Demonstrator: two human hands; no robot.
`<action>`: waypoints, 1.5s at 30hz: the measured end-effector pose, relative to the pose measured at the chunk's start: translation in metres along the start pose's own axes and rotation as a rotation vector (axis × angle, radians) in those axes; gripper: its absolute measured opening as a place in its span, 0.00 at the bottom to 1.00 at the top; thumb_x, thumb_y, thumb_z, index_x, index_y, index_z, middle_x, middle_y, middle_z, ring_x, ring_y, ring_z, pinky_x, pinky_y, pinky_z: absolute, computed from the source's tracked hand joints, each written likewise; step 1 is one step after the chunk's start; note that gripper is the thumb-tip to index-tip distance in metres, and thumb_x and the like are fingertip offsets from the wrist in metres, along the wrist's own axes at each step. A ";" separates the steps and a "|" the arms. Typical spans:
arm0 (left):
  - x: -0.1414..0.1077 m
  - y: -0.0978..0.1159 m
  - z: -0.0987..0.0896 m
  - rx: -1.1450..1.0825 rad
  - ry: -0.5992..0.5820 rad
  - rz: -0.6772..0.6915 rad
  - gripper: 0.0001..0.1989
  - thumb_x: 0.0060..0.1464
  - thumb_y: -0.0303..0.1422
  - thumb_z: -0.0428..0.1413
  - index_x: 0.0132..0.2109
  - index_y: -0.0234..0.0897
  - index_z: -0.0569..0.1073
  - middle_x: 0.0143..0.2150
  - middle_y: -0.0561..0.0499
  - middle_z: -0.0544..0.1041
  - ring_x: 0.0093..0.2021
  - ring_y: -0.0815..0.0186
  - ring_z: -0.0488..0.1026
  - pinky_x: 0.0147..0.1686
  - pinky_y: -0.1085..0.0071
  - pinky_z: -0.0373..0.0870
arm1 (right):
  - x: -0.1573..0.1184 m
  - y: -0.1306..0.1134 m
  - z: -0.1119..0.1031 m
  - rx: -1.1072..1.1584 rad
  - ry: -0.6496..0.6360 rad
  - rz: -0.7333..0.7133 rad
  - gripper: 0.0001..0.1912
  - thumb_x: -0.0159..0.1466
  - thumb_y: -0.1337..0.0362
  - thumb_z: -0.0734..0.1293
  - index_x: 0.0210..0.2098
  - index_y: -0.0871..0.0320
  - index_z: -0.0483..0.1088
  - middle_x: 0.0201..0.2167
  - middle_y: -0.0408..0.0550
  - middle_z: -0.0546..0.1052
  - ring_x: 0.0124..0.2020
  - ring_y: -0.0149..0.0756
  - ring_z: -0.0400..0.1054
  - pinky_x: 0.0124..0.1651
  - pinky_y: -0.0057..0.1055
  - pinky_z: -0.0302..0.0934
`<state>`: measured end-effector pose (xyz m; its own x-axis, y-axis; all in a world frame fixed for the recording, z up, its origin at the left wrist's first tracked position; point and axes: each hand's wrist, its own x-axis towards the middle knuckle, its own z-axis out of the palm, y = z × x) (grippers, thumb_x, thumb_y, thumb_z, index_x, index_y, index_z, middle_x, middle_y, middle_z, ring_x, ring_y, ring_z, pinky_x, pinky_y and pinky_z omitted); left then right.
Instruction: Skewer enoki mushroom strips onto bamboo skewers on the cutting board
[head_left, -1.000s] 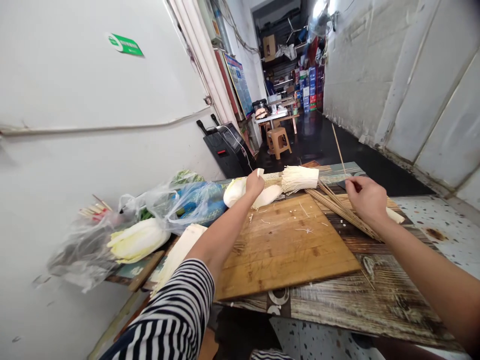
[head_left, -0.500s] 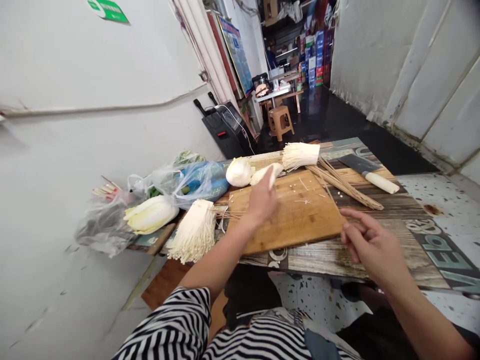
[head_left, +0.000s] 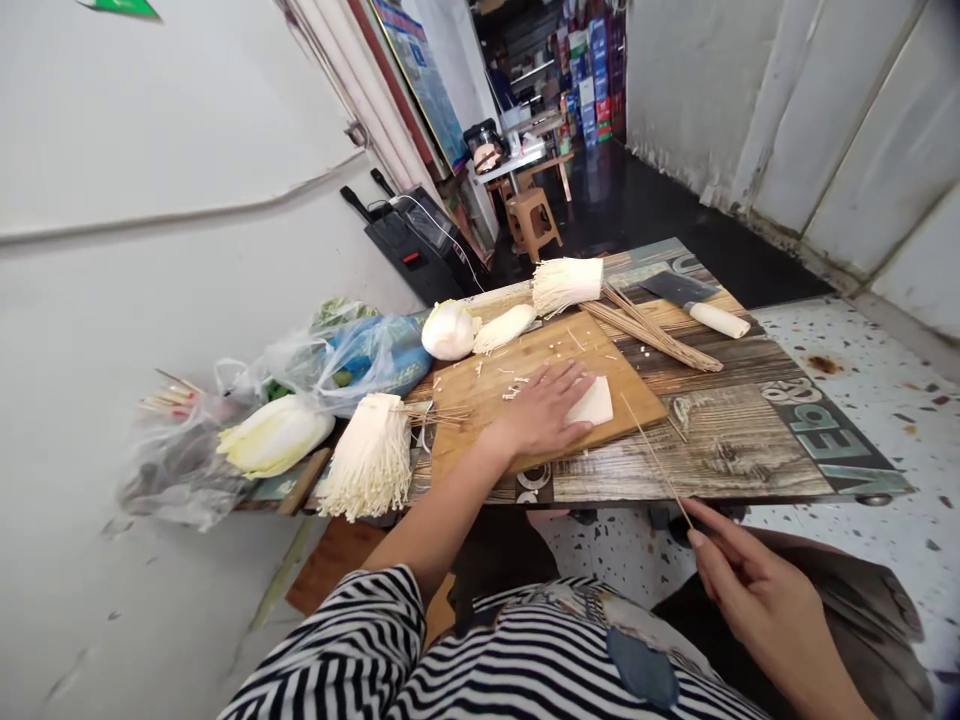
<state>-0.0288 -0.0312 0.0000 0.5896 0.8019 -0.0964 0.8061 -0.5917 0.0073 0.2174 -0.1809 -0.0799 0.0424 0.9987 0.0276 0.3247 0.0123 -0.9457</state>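
My left hand [head_left: 544, 410] lies flat, fingers spread, on a small bunch of enoki mushrooms [head_left: 592, 403] on the wooden cutting board [head_left: 487, 440]. Its pale cut end shows past my fingers; the rest is mostly covered. Between thumb and fingertips, my right hand [head_left: 739, 565] pinches a thin bamboo skewer [head_left: 656, 455] at the table's front edge. The skewer's far tip points toward the board and the mushrooms. Left of the board sits a skewered enoki fan [head_left: 373, 455], with sticks running out of it. Another enoki bunch [head_left: 566, 284] rests behind the board.
A cleaver [head_left: 694, 300] lies at the back right beside loose skewers [head_left: 660, 335]. Behind the board are a round white vegetable [head_left: 448, 332] and a pale enoki piece [head_left: 506, 327]. Napa cabbage [head_left: 277, 437] and plastic bags [head_left: 367, 365] crowd the left end.
My left hand has come from the back of the board to press enoki flat on it. My right hand has drawn back from the board's right edge, and the skewer now shows clearly.
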 end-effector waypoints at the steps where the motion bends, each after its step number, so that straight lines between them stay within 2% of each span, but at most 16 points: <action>1: 0.000 -0.004 0.002 -0.005 -0.009 0.011 0.34 0.64 0.48 0.43 0.70 0.36 0.47 0.73 0.44 0.43 0.72 0.60 0.36 0.69 0.58 0.32 | -0.005 0.004 0.000 -0.043 0.005 -0.031 0.21 0.62 0.52 0.64 0.50 0.55 0.73 0.17 0.39 0.70 0.16 0.28 0.64 0.18 0.22 0.60; 4: 0.003 -0.007 0.008 -0.045 -0.057 0.022 0.33 0.66 0.47 0.40 0.70 0.35 0.45 0.73 0.45 0.42 0.72 0.63 0.37 0.69 0.62 0.34 | -0.017 0.013 0.000 -0.134 0.002 -0.121 0.18 0.63 0.54 0.64 0.49 0.53 0.74 0.29 0.43 0.80 0.24 0.30 0.73 0.28 0.21 0.68; 8: 0.006 -0.002 0.012 -0.087 -0.081 -0.014 0.31 0.67 0.45 0.36 0.70 0.32 0.45 0.73 0.44 0.43 0.72 0.63 0.39 0.69 0.65 0.37 | -0.024 0.017 0.002 -0.216 -0.014 -0.257 0.17 0.63 0.59 0.64 0.51 0.53 0.74 0.44 0.45 0.80 0.40 0.35 0.77 0.37 0.22 0.71; 13: 0.005 0.001 0.014 -0.079 -0.058 -0.035 0.30 0.68 0.45 0.35 0.70 0.35 0.46 0.73 0.46 0.44 0.72 0.64 0.40 0.69 0.64 0.37 | -0.022 0.014 0.006 -0.266 0.002 -0.355 0.17 0.64 0.63 0.63 0.52 0.54 0.73 0.47 0.45 0.78 0.44 0.36 0.75 0.44 0.23 0.71; 19: 0.004 0.004 0.017 -0.070 -0.030 -0.057 0.31 0.68 0.44 0.35 0.70 0.31 0.46 0.73 0.45 0.45 0.72 0.62 0.40 0.69 0.63 0.37 | -0.019 0.010 0.011 -0.300 0.013 -0.384 0.17 0.65 0.65 0.62 0.52 0.58 0.73 0.47 0.47 0.78 0.43 0.34 0.76 0.45 0.22 0.69; 30: 0.004 0.005 0.020 -0.040 -0.023 -0.066 0.31 0.67 0.45 0.35 0.70 0.30 0.47 0.73 0.45 0.44 0.72 0.62 0.40 0.69 0.62 0.37 | -0.018 0.011 0.012 -0.349 0.038 -0.462 0.17 0.65 0.66 0.62 0.52 0.61 0.72 0.44 0.49 0.80 0.40 0.29 0.76 0.44 0.15 0.66; 35: 0.005 0.004 0.025 -0.026 0.010 -0.063 0.31 0.68 0.45 0.35 0.70 0.30 0.48 0.72 0.45 0.46 0.72 0.62 0.41 0.69 0.61 0.39 | -0.017 0.005 0.010 -0.334 0.025 -0.436 0.17 0.65 0.66 0.62 0.52 0.61 0.72 0.42 0.49 0.80 0.37 0.29 0.77 0.37 0.15 0.68; 38: 0.005 0.004 0.028 -0.019 0.032 -0.060 0.31 0.68 0.45 0.34 0.70 0.29 0.48 0.72 0.45 0.47 0.72 0.61 0.42 0.69 0.61 0.39 | -0.018 -0.004 0.008 -0.301 0.012 -0.388 0.16 0.65 0.65 0.62 0.50 0.62 0.73 0.32 0.46 0.81 0.26 0.26 0.75 0.29 0.14 0.66; 40: 0.004 0.004 0.029 -0.014 0.045 -0.058 0.31 0.68 0.45 0.34 0.70 0.29 0.48 0.72 0.45 0.47 0.72 0.61 0.42 0.69 0.61 0.39 | -0.018 -0.012 0.007 -0.275 -0.013 -0.357 0.16 0.66 0.64 0.62 0.50 0.64 0.73 0.22 0.42 0.78 0.17 0.23 0.69 0.23 0.14 0.63; 42: 0.004 0.005 0.029 -0.011 0.051 -0.057 0.31 0.68 0.44 0.34 0.70 0.29 0.48 0.72 0.44 0.47 0.72 0.61 0.43 0.69 0.61 0.39 | -0.016 -0.018 0.008 -0.261 -0.043 -0.336 0.18 0.66 0.63 0.61 0.51 0.65 0.72 0.17 0.38 0.73 0.14 0.23 0.64 0.21 0.15 0.62; 45: 0.004 0.006 0.028 -0.017 0.053 -0.061 0.31 0.68 0.44 0.35 0.70 0.29 0.49 0.72 0.45 0.48 0.72 0.61 0.44 0.69 0.61 0.40 | -0.012 -0.023 0.012 -0.277 -0.076 -0.298 0.21 0.67 0.61 0.61 0.56 0.64 0.68 0.15 0.35 0.68 0.13 0.24 0.61 0.18 0.17 0.59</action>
<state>-0.0232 -0.0333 -0.0287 0.5408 0.8400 -0.0439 0.8411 -0.5405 0.0196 0.1978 -0.1922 -0.0629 -0.1582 0.9543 0.2535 0.5550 0.2983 -0.7766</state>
